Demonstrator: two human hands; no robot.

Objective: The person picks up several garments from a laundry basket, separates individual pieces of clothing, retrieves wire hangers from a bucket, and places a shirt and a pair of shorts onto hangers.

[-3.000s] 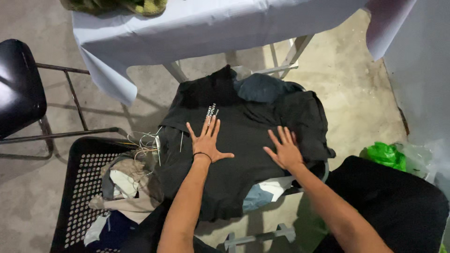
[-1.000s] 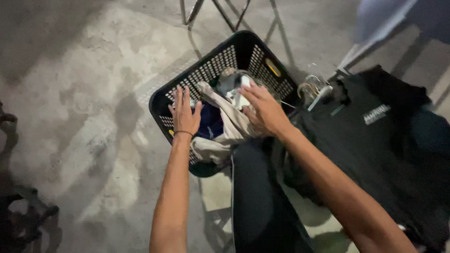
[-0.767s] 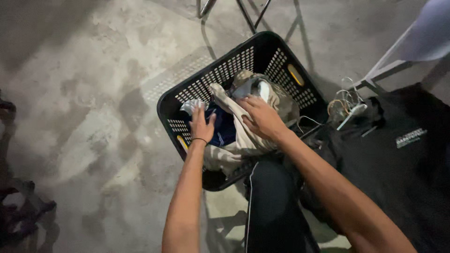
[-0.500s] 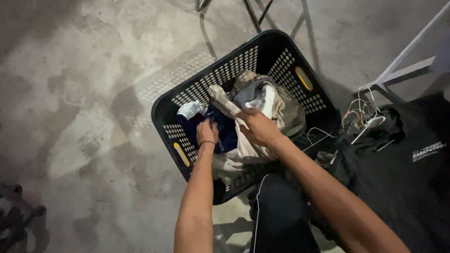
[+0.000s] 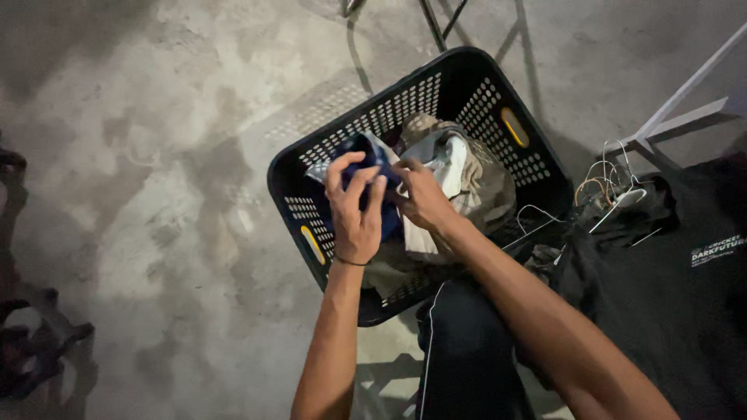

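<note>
1. Left hand (image 5: 356, 210), fingers curled shut around dark blue garment (image 5: 383, 204), lifted above black laundry basket (image 5: 436, 85)
2. Right hand (image 5: 421, 198), fingers pinching same garment beside beige clothing (image 5: 484, 179)
3. Open concrete floor (image 5: 156, 155) left of basket rim

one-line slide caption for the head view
Both hands, left hand and right hand, lift a navy garment from a black laundry basket.

The left hand (image 5: 356, 211), half a second ago low inside the black basket (image 5: 475, 78), now rises above the heap with the dark blue garment (image 5: 372, 155) pinched in its grip. The right hand (image 5: 420, 198) moves from the beige clothes (image 5: 482, 175) onto the same garment's edge.
</note>
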